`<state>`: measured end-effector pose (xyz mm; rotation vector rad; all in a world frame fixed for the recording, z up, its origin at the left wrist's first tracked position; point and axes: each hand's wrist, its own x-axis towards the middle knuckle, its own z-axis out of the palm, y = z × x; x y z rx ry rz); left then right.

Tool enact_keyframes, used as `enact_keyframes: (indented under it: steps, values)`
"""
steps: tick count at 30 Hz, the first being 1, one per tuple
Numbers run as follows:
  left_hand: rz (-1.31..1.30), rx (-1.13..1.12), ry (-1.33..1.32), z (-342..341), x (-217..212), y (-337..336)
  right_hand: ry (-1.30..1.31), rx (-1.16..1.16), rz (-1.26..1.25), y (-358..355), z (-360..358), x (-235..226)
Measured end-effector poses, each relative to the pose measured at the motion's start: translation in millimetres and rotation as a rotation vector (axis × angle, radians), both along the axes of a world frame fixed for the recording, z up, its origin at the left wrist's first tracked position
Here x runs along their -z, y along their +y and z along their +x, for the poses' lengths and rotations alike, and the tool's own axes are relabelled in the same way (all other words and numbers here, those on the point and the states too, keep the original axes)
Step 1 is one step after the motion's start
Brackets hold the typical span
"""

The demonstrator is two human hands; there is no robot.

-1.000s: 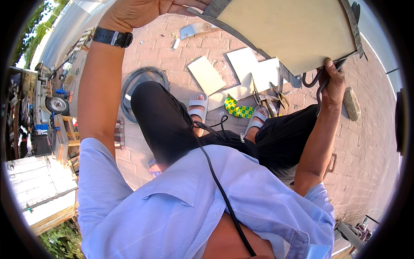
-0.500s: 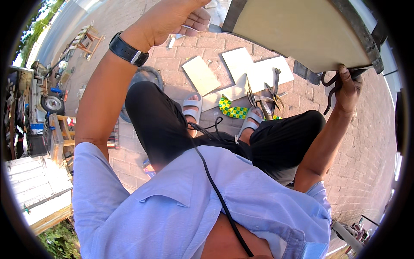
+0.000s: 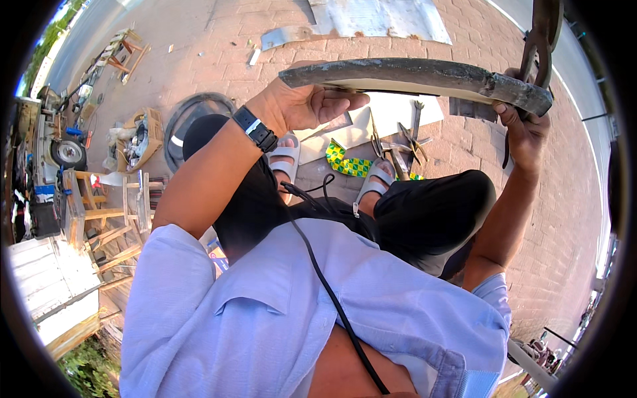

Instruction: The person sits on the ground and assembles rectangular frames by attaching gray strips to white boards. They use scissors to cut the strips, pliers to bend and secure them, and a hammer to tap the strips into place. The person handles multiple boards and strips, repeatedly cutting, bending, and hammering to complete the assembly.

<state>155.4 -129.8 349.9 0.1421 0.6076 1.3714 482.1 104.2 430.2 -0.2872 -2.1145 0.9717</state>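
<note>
A pale panel with dark, worn metal edging is held nearly edge-on in front of me, above the pavement. My left hand is closed round its left end, with the fingers curled out below the edging. At the other end my right hand grips the panel's corner, thumb on the near side. A dark metal hand tool with curved arms rises over that corner. Its kind is unclear, and my right hand hides how it meets the panel.
By my sandalled feet lie white flat pieces, a wrench, pliers and a green-yellow patterned strip. Beyond is a grey metal sheet. At left are a black round basin, a cardboard box and wooden frames.
The panel has come down and tilted from showing its broad face to edge-on. My left hand, apart from it before, has moved down and right to hold its left end.
</note>
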Motion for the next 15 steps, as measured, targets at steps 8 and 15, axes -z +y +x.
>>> enact_keyframes:
  steps: [8, 15]
  values:
    - [-0.182, -0.246, 0.214, 8.7, -1.3, -10.9, -0.257, -0.050, 0.267, 1.6, -13.1, 17.4]
    - [-0.040, -0.493, 0.664, -21.3, -1.2, -8.5, -0.392, 0.110, 0.077, 0.3, -14.8, 79.7]
